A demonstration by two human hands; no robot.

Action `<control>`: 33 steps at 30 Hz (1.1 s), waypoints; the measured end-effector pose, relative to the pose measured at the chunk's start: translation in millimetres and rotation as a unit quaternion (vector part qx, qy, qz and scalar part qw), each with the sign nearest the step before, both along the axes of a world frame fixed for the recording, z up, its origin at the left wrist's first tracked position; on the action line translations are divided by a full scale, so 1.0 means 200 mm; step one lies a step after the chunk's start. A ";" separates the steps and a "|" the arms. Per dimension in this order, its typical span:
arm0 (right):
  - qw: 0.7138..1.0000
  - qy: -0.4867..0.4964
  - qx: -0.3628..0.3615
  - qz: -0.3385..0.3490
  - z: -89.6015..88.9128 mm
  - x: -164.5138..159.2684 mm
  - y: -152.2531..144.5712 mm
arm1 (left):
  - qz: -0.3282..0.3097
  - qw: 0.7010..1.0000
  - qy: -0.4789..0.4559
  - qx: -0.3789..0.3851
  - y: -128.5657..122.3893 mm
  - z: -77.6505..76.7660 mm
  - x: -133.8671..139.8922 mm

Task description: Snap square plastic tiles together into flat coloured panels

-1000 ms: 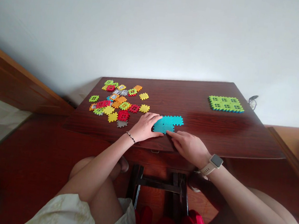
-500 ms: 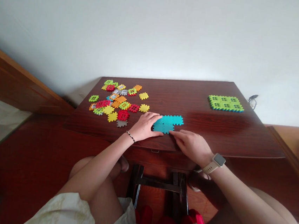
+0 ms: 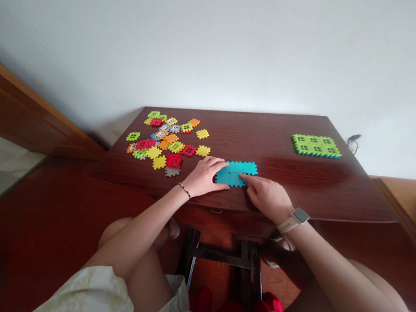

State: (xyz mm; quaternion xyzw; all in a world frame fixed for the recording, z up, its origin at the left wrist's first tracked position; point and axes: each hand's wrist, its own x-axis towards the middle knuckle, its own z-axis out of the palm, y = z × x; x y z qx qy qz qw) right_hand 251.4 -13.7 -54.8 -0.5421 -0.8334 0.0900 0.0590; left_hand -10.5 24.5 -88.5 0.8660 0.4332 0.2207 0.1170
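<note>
Joined blue interlocking tiles (image 3: 234, 167) lie flat near the front edge of the table, two in the near row and a longer row behind. My left hand (image 3: 206, 175) grips their left end, thumb along the near edge and fingers at the far edge. With its index finger stretched out, my right hand (image 3: 266, 193) touches the top of the near right tile; its other fingers are curled and hold nothing. The left palm covers part of the tiles' left side.
Loose interlocking tiles (image 3: 159, 162) in yellow, red, green, orange and grey are spread over the table's left side. A stacked green panel with square openings (image 3: 316, 146) lies at the right. Behind the dark wooden table (image 3: 254, 131) is a white wall.
My right index finger has moved from the near right corner of the blue tiles up onto their surface. My left hand keeps its grip.
</note>
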 end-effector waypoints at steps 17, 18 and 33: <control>0.998 -0.063 -0.020 0.015 0.06 -0.13 0.04 | 0.005 1.000 -0.009 -0.005 0.00 -0.01 0.00; 0.998 -0.063 -0.019 0.017 0.06 -0.13 0.04 | 0.004 1.000 -0.009 -0.004 0.00 -0.01 0.00; 0.994 -0.091 -0.023 0.057 0.10 -0.23 -0.03 | 0.000 1.000 -0.022 0.000 0.01 -0.01 0.00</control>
